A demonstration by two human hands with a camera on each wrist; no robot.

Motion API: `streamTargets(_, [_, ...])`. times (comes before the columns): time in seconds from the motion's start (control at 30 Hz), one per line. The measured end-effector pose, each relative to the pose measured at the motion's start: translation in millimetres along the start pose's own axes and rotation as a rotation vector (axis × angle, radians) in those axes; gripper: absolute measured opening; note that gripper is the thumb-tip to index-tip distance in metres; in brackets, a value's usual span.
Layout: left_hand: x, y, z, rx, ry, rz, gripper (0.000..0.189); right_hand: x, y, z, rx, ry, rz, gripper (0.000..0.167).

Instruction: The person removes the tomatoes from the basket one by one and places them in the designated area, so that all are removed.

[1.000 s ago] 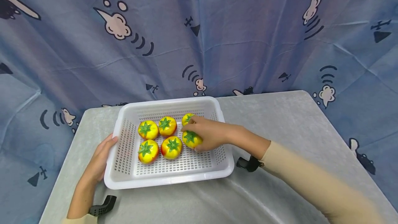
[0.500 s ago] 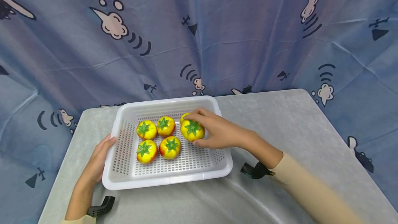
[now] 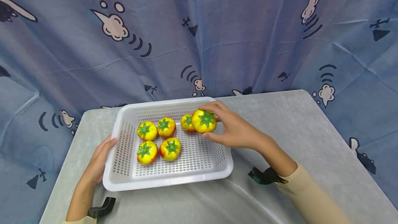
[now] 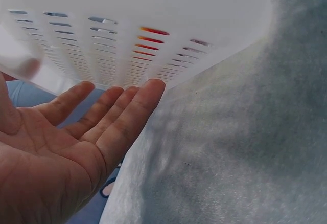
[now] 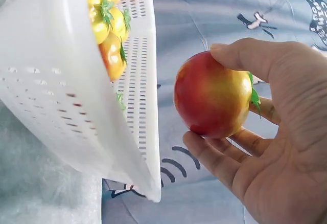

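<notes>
My right hand holds a yellow-and-red tomato with a green leafy top, thumb on one side and fingers on the other. In the right wrist view this tomato appears beside the basket's rim, red side toward the camera. A white perforated plastic basket holds several more such tomatoes. One of them, a tomato at the back right, is partly covered by the held one. My left hand grips the basket's left rim, thumb over the edge. Its fingers lie along the outer wall in the left wrist view.
The basket stands on a grey table with rounded corners. A blue patterned curtain hangs behind and beside it. Black camera mounts sit on the left wrist and the right wrist.
My right hand has lifted the front-right tomato from the basket's row, then carried it to the right and back, uncovering more of the tomato behind. The left hand stays on the rim.
</notes>
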State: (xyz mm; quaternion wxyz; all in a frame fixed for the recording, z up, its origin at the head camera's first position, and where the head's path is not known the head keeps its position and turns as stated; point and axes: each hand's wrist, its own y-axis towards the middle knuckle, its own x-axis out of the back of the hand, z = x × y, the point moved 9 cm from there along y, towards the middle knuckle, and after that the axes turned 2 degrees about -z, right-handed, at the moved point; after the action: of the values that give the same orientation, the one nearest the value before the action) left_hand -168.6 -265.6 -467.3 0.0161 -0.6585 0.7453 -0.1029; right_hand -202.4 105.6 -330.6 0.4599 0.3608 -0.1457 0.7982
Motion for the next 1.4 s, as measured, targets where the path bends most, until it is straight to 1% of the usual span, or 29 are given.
streamTargets(0.13, [-1.1, 0.0, -0.9, -0.006, -0.004, 0.006, 0.066, 7.3, -4.9, -9.4, -0.009, 0.024, -0.059, 0.075])
streamTargets(0.27, [-2.1, 0.0, -1.5, -0.006, -0.008, 0.011, 0.066, 15.0, -10.6, -21.1, -0.024, 0.014, -0.125, 0.075])
streamTargets(0.4, [-2.6, -0.8, -2.5, -0.005, 0.005, 0.012, 0.066, 21.6, -15.9, -33.1, -0.035, 0.029, -0.184, 0.077])
streamTargets(0.67, [-2.2, -0.9, -1.2, 0.007, -0.001, 0.008, 0.066, 31.9, -25.8, -56.0, -0.067, 0.016, -0.302, 0.073])
streamTargets(0.83, [-3.0, -1.0, -2.0, 0.003, 0.007, 0.017, 0.068, 37.4, -32.0, -69.3, -0.084, 0.040, -0.365, 0.074])
streamTargets(1.1, [-3.7, -0.9, -2.9, 0.005, 0.014, 0.023, 0.069, 38.2, -37.1, -88.5, -0.121, 0.078, -0.402, 0.073])
streamTargets(1.23, [-3.5, 0.0, -3.1, 0.008, 0.002, 0.025, 0.068, 37.9, -40.2, -94.8, -0.134, 0.069, -0.419, 0.075])
streamTargets(1.4, [-2.7, 0.2, -1.8, 0.013, -0.010, 0.025, 0.067, 35.1, -40.5, -101.6, -0.130, 0.053, -0.421, 0.075])
